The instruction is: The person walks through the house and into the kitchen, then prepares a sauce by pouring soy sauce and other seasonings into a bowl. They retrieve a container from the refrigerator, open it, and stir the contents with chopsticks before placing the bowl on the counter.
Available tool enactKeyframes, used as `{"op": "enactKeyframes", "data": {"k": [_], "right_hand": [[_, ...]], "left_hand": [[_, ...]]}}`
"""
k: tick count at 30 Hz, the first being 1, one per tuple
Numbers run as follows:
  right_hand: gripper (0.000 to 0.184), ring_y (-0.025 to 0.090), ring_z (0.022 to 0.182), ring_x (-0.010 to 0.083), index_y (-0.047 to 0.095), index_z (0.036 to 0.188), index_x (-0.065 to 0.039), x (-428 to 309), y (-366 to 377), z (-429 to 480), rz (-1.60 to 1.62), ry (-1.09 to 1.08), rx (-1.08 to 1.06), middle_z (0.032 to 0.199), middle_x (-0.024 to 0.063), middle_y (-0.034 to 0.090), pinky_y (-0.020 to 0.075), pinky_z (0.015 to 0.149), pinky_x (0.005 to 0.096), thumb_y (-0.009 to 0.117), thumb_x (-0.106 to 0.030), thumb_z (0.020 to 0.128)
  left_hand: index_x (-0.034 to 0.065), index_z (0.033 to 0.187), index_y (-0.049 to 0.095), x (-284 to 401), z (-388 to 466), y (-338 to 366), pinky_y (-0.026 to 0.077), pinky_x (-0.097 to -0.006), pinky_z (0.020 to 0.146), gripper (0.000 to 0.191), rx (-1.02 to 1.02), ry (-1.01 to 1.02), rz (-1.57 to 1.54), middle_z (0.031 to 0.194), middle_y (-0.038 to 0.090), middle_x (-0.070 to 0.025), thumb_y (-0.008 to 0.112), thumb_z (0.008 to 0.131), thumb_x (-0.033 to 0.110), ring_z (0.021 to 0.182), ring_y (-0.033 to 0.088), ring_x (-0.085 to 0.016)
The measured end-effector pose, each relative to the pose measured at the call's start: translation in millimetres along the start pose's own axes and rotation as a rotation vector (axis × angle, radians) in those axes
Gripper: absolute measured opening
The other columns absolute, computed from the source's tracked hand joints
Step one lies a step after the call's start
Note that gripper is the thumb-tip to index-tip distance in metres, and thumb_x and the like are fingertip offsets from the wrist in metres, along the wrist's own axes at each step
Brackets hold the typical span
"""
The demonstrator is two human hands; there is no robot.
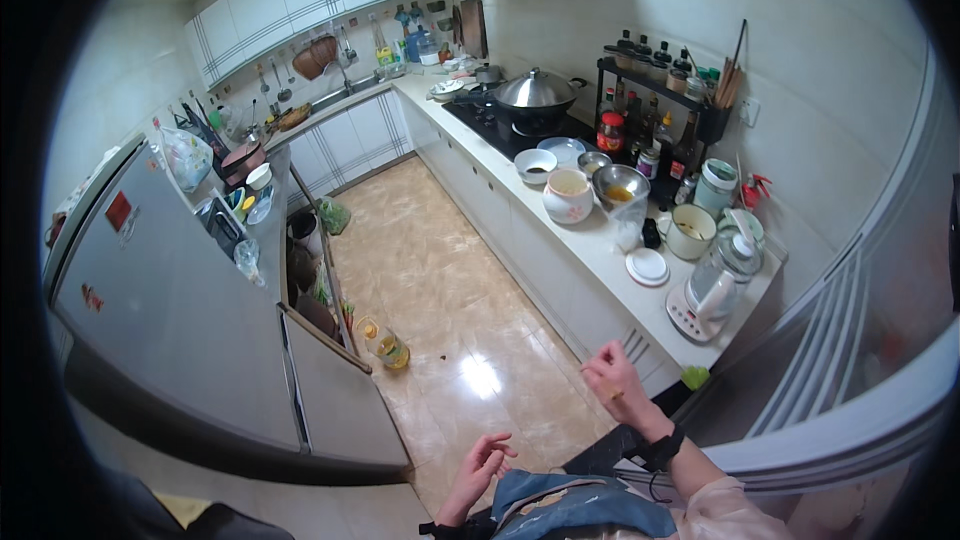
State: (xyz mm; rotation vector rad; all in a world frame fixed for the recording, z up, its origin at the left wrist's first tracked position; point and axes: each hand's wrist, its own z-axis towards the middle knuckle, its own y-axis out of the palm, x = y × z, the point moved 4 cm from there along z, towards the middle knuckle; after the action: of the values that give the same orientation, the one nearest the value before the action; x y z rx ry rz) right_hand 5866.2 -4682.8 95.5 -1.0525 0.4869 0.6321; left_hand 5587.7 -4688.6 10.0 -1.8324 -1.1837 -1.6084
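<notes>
My left hand (484, 466) is low in the middle, in front of the blue apron (577, 502). Its fingers are loosely bent and apart, with nothing seen in them. My right hand (616, 382) is raised beside the counter's front face, fingers curled inward. A small brownish thing (616, 395) shows at its palm side; what it is and whether the hand grips it cannot be made out. Nearest on the counter (600, 289) stands a glass electric kettle (720, 277) on its base. A round white lid (647, 268) lies left of it, near an enamel pot (688, 231).
A wok with a domed steel lid (534, 90) sits on the black hob (495, 124). Bowls, including a steel one (621, 186), stand before a spice rack (652, 79). An oil bottle (386, 345) stands on the floor by the refrigerator (187, 300). A sliding door frame (840, 435) borders the right.
</notes>
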Motion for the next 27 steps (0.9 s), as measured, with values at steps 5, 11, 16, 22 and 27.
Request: {"op": "enactKeyframes", "data": {"k": [5,11,16,22,27], "right_hand": [[0.015,0.056,0.067,0.0132,0.061,0.083,0.002,70.2,-4.9,85.7,0.434,0.27,0.122,0.087,0.0069,0.047,0.0483,0.058,0.0256,0.06,-0.01,0.091],[0.018,0.057,0.066,0.0113,0.056,0.077,0.002,113.8,-18.3,195.4,0.414,0.189,0.398,0.082,0.0049,0.047,0.0482,0.058,0.023,0.057,-0.007,0.093],[0.015,0.059,0.067,0.0133,0.056,0.084,0.003,143.6,-23.2,277.8,0.248,0.256,0.547,0.081,0.0065,0.051,0.048,0.061,0.0252,0.053,-0.007,0.094],[0.011,0.068,0.081,0.0169,0.06,0.09,0.005,181.0,-7.3,360.5,0.125,0.362,0.493,0.089,0.0089,0.061,0.0519,0.065,0.0259,0.055,-0.004,0.092],[0.009,0.064,0.07,0.0173,0.059,0.085,0.003,235.4,2.8,393.9,0.108,0.519,0.507,0.08,0.0083,0.059,0.0502,0.065,0.0271,0.058,-0.005,0.089]], "left_hand": [[0.0044,0.127,0.049,5.4,77.5,-70.4,0.049,-0.0236,0.072,0.033,0.05,-0.043,0.103,0.103,0.064,-0.0066,0.051,0.098,0.019,0.085,0.059,-0.011],[0.0049,0.127,0.05,61.9,217.5,-144.5,0.049,-0.0287,0.085,0.036,0.014,0.045,0.207,0.11,0.064,-0.0081,0.059,0.093,0.014,0.1,0.06,-0.015],[0.0034,0.129,0.048,111.7,357.5,-164.0,0.044,-0.0357,0.098,0.046,-0.148,0.179,0.362,0.126,0.057,-0.0121,0.065,0.089,0.015,0.119,0.053,-0.021],[0.0027,0.14,0.035,146.0,502.5,-135.5,0.03,-0.0422,0.111,0.071,-0.344,0.329,0.556,0.144,0.038,-0.019,0.073,0.082,0.022,0.136,0.035,-0.031],[0.0011,0.145,0.024,146.1,590.8,-103.3,0.022,-0.0438,0.115,0.087,-0.424,0.459,0.656,0.151,0.025,-0.0227,0.076,0.079,0.025,0.142,0.022,-0.037]]}}
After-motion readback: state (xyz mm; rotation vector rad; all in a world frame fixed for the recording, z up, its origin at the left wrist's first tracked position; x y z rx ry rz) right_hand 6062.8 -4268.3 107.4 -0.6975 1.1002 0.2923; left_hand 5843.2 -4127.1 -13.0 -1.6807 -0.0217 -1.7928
